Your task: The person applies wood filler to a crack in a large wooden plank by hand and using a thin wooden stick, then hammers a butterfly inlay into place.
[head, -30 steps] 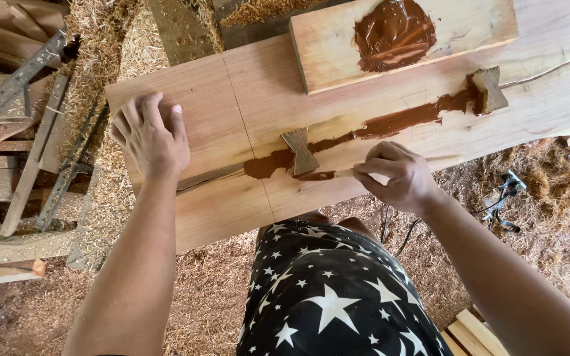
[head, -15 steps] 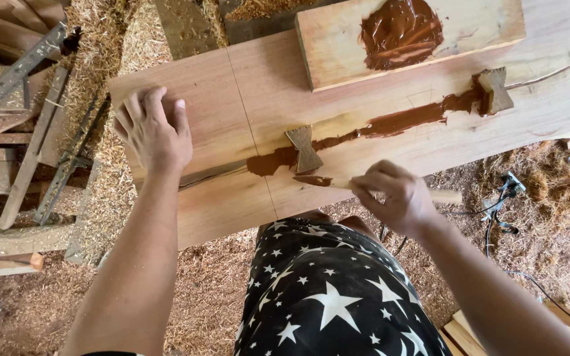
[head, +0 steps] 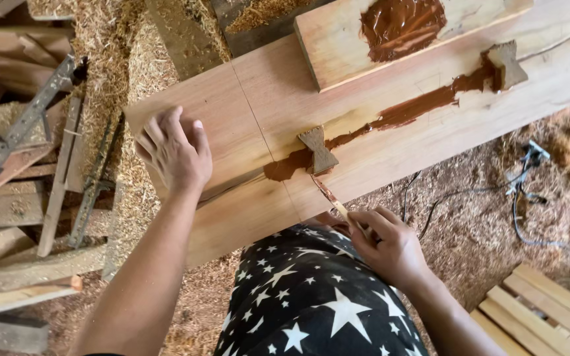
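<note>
2 hands logged: I see left hand (head: 174,150) resting loosely curled on the pale wooden slab (head: 245,99); right hand (head: 384,245) grasping a thin wooden filler-smeared stick (head: 330,196).

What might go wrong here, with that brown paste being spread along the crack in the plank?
1. The right hand holds the thin stick near the plank's front edge; paste could drip off onto the star-patterned clothing.
2. Wet brown paste lies open along the crack; the left hand, resting flat on the plank, might smear it if it slides over.
3. The small board carrying the paste supply sits near the far edge and may get knocked.
</note>
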